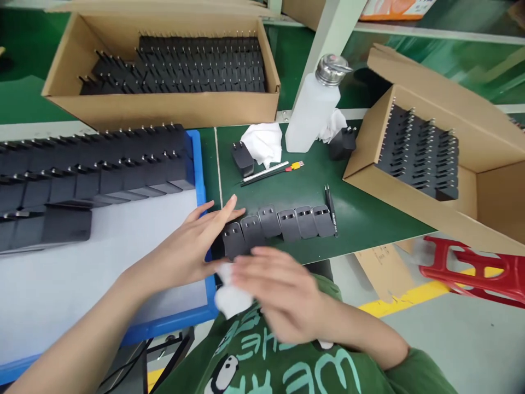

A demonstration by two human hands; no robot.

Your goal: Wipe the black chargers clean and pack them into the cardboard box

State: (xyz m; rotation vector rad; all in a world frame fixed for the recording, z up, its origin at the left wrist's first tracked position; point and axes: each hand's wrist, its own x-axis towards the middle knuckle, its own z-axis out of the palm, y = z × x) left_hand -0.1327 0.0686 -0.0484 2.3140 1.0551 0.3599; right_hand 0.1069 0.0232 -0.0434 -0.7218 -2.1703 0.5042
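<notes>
A row of several black plug adapters [269,221], prongs up, stands near the front edge of the green tabletop. At the row's left end is my left hand [200,235], fingers stretched apart beside the leftmost adapter [233,241]; whether it touches that adapter I cannot tell. My right hand [283,290], blurred by motion, grips a white cloth [233,298] just in front of the row. Black tweezers [330,210] lie against the right end. Behind the row are a lone adapter [243,158], a crumpled white cloth [264,142] and a thin silver pen-like tool [266,172].
To the left, a blue-rimmed tray [199,164] holds rows of adapters. Cardboard boxes of adapters stand at the back [176,109] and at the right [394,191]. A pump bottle [311,112] is beside a post. A red stool [471,268] stands at lower right.
</notes>
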